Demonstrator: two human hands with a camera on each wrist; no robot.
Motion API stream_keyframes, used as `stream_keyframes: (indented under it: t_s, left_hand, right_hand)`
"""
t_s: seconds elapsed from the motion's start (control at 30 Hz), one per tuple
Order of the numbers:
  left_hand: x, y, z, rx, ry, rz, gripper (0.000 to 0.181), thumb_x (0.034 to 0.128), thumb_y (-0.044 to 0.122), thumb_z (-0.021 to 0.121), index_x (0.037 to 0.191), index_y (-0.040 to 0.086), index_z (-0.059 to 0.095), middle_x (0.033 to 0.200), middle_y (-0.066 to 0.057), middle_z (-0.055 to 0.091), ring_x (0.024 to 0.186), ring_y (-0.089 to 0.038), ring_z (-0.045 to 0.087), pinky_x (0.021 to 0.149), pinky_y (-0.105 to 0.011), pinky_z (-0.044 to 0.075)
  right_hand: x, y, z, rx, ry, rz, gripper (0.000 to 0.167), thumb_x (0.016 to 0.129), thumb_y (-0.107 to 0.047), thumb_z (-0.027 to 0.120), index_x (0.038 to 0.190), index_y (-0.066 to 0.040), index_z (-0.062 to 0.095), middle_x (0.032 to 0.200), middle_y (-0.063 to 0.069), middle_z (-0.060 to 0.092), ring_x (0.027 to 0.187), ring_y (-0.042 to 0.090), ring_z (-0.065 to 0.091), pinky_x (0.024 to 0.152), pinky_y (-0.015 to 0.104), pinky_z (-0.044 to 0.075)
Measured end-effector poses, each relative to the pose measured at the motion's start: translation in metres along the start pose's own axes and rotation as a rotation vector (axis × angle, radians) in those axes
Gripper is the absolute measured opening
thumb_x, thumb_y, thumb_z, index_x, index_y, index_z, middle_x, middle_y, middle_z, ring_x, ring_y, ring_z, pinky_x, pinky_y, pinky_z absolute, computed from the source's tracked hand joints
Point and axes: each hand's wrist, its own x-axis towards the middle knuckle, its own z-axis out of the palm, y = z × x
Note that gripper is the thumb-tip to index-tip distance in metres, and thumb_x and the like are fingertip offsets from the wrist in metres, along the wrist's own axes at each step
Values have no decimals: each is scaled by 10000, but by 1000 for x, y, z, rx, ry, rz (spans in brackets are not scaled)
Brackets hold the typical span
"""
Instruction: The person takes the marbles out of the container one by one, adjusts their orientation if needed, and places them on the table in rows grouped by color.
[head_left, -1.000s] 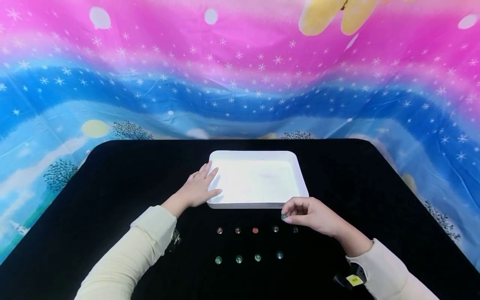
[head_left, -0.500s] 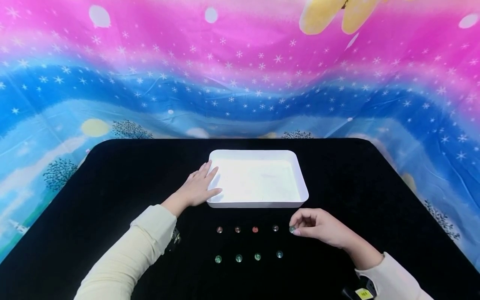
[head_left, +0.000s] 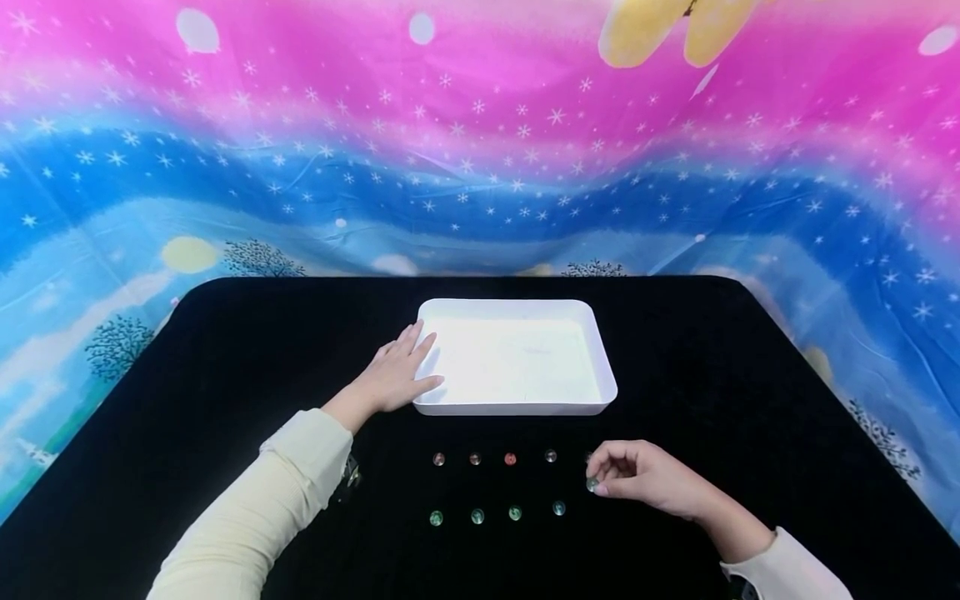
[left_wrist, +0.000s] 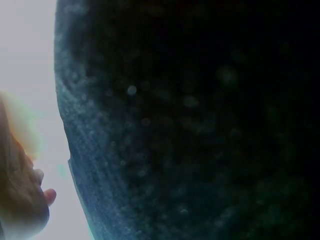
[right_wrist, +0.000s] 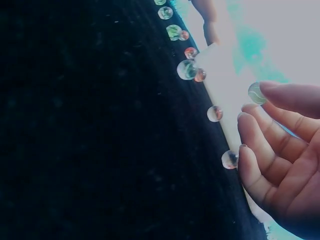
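My left hand (head_left: 392, 377) rests with spread, straight fingers on the left rim of a white tray (head_left: 510, 409). My right hand (head_left: 652, 477) pinches a clear glass marble with a green swirl (right_wrist: 257, 93) between thumb and finger, at the right end of two rows of marbles. The far row has reddish and clear marbles, among them a red marble (head_left: 510, 458); its rightmost one is mostly hidden behind my right fingers. In the near row lie green and bluish marbles, such as a green marble (head_left: 437, 517) and a bluish marble (head_left: 558, 507).
A black cloth (head_left: 247, 350) covers the table. Behind it hangs a pink and blue printed curtain (head_left: 480, 158). The tray stands beyond the marble rows, near the table's far edge. The left wrist view is mostly dark cloth, with part of a hand (left_wrist: 22, 200) at its left.
My right hand has moved from the tray's front right corner towards me and slightly right, still pinching the marble. My left hand and the tray stay in place.
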Motion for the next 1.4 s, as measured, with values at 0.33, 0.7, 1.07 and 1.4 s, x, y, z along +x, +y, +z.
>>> stream_keyframes:
  t_s: [0.33,0.7,1.07,1.4]
  left_hand:
    - [-1,2,-1,-12,-7,-14,712,868,507,367,1396,98,120,1431,-121,-64,1292,-268,-13,986,-476,113]
    - [0,-1,0,-7,-9,-9,712,868,525,342,1397,107,112,1431,-114,-70,1293,-262,-14,991,-464,107]
    - [0,-2,1,-16,-5,-2,712,869,520,346,1396,99,119,1431,-114,-70,1293,-258,-19,989,-467,108]
    - [-2,1,-1,-25,4,2,706,870,492,380,1393,85,135,1430,-133,-44,1292,-274,2,984,-475,118]
  right_hand:
    - [-6,7,3,-44,-26,-23,113,793,-68,595,878,3,575,777,9,568,679,78,538,592,253,456]
    - [-8,12,3,-134,-15,-30,95,791,-96,605,863,-40,578,769,15,575,661,70,538,575,251,457]
    - [-6,15,6,-226,2,-27,96,766,-123,637,829,-82,579,674,-62,520,596,31,489,522,235,438]
    - [-5,11,6,-291,2,41,93,754,-138,652,813,-116,584,702,-48,499,605,47,482,536,230,429]
